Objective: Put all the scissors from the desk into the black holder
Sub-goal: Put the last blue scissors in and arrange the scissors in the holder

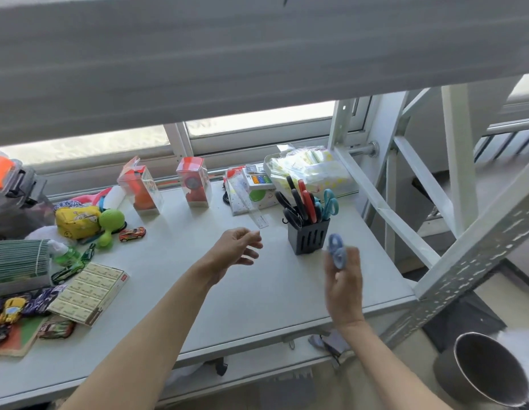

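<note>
The black holder [309, 238] stands on the white desk [257, 291], right of centre. Several scissors [306, 202] with black, red and teal handles stick up out of it. My right hand [343, 285] hovers just right of and in front of the holder, shut on a pair of blue-handled scissors [337, 255], handles up; the motion blurs them. My left hand [238, 250] floats over the desk to the holder's left, fingers apart, holding nothing.
A clear ruler [258, 217] lies behind my left hand. Toy cars [132, 234], a green maraca [109, 224], boxed toys [193, 182] and a card box [90, 292] crowd the left and back. A metal shelf frame [470, 267] rises on the right, above a metal pot [488, 368].
</note>
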Available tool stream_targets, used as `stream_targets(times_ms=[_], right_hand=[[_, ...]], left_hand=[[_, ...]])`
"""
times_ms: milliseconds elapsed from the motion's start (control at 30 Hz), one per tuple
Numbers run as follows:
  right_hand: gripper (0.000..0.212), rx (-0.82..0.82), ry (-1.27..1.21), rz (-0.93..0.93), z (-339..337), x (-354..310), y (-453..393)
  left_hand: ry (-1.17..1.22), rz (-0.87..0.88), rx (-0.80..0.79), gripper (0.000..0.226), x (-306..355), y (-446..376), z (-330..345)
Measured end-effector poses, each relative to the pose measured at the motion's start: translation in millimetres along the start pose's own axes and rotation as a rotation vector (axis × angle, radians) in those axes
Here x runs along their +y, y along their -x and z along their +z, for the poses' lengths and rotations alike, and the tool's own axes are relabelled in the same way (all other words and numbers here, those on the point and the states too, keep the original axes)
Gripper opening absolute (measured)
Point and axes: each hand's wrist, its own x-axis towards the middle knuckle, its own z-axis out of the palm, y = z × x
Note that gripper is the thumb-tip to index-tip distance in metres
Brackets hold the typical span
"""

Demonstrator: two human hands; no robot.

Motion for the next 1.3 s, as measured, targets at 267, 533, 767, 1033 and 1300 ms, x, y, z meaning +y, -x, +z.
stream_targets(times_ms=[267,533,767,1033,1300], right_hand=[[0.018,0.116,-0.098,0.113,-39.8,-16.1,-109.9],[0.011,-0.321,0.044,0.049,-23.0,-8.3,-154.7],[0.014,-0.668,0.281,0.084,-16.6,-2.6,-159.2],[0.043,-0.851,0.098,0.264,-32.2,2.4,-160.2],[0.062,-0.730,0.436,0.340,-33.3,22.5,-126.1]], left_hand=[[-0.116,0.132,0.022,0.073,16.1,-27.2,48.3],[-0.177,0.215,0.039,0.045,31.8,-34.3,71.7],[-0.166,0.225,0.055,0.026,36.1,-30.9,76.1],[-0.195,0.220,0.060,0.035,28.3,-33.9,74.0],[-0.242,0.178,0.083,0.059,11.3,-48.0,67.8]])
